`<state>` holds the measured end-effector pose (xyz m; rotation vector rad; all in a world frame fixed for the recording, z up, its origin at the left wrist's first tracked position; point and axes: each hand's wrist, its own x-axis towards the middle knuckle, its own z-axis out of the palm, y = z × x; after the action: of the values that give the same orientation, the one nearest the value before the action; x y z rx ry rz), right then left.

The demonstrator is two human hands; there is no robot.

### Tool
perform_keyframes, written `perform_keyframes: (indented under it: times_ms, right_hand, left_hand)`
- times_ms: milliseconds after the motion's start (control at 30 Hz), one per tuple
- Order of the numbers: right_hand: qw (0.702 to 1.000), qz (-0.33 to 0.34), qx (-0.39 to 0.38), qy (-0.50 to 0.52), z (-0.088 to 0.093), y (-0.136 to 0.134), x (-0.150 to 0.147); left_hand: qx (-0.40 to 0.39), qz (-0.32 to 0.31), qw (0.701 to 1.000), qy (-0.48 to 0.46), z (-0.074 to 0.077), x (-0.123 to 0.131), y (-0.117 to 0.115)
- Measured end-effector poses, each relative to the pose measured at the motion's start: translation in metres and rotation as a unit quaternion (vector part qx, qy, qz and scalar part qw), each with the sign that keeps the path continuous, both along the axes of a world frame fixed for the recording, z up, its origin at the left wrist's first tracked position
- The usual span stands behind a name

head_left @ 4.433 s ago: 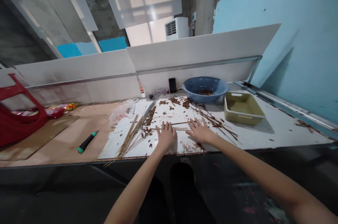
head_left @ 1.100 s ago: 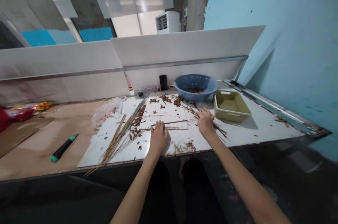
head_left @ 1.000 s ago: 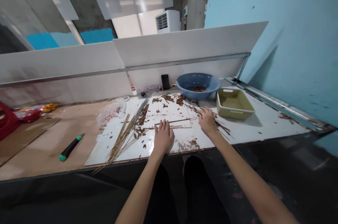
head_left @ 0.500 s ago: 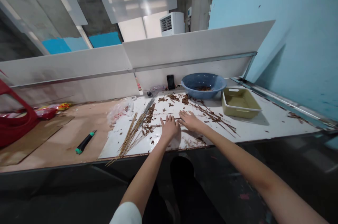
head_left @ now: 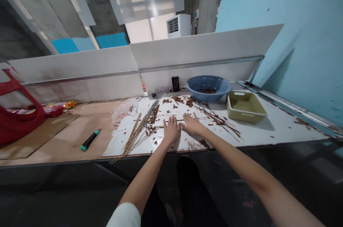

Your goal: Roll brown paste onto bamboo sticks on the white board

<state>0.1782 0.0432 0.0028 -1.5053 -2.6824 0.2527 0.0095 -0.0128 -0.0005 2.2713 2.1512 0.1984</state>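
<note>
My left hand (head_left: pixel 172 130) lies flat, fingers stretched forward, on a thin stick (head_left: pixel 159 126) that crosses the white board (head_left: pixel 193 142). Close beside it, my right hand (head_left: pixel 192 124) is also flat with its fingers spread, over the same line; the stick's middle is hidden under both hands. Brown clay-like crumbs (head_left: pixel 189 102) are scattered beyond my fingers. To the left lies a bundle of thin bare sticks (head_left: pixel 134 136), some jutting past the board's front edge. Right of my right hand are several darker brown sticks (head_left: pixel 223 122), loosely fanned out.
A blue basin (head_left: pixel 209 86) with brown pieces inside and an olive green tray (head_left: pixel 248 115) stand at the right. A black phone (head_left: pixel 175 84) leans on the back panel. Leftward are a plastic bag (head_left: pixel 124 111), a green-black screwdriver-like tool (head_left: pixel 90 140) and a red plastic stool (head_left: pixel 23 114).
The view has shifted slightly, so everything appears a little farther right. Both hands stay flat over the stick, with only slight movement of the fingers.
</note>
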Motion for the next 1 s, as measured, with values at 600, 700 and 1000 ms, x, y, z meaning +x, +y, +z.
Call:
perform_keyframes:
  times_ms: [600,700,1000]
  right_hand:
    - [0.999,0.051,-0.014,-0.003,-0.007,-0.019,0.015]
    - [0.998,0.066,-0.011,-0.006,-0.007,-0.016,0.017]
    - [0.999,0.033,-0.017,-0.021,-0.003,-0.023,0.015]
  left_hand:
    - [-0.01,0.001,0.999,0.03,-0.003,0.0,-0.012]
    - [-0.014,-0.005,1.0,0.028,-0.004,-0.004,-0.006]
    - [-0.017,0.013,0.999,0.03,-0.009,-0.002,-0.004]
